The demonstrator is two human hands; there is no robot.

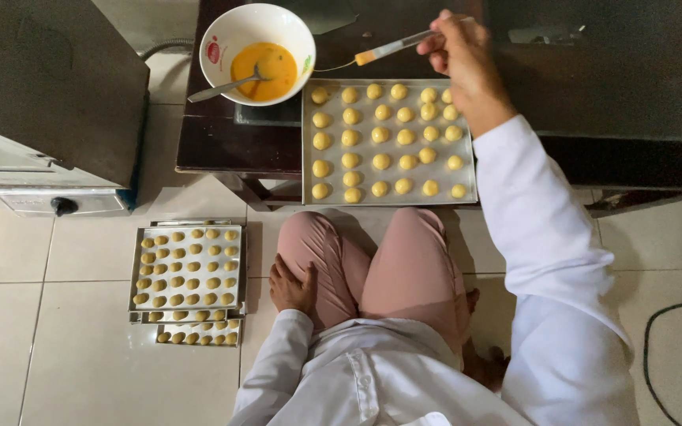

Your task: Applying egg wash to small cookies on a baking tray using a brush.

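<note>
Head view, right hand (pixel 458 49) gripping brush (pixel 392 49) (orange-tipped), above tray (pixel 467 189)

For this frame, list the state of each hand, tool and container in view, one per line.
Right hand: raised, gripping the brush.
Brush: held level, tip toward the bowl.
Left hand: resting flat on the knee.
Bowl: holds yellow liquid, spoon leaning in it.
Table tray: filled with rows of dough balls.
Floor trays: stacked, filled.

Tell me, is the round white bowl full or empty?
Partly full. The round white bowl holds a pool of orange-yellow liquid low inside, with bare white wall above it, and a metal spoon rests in it.
</note>
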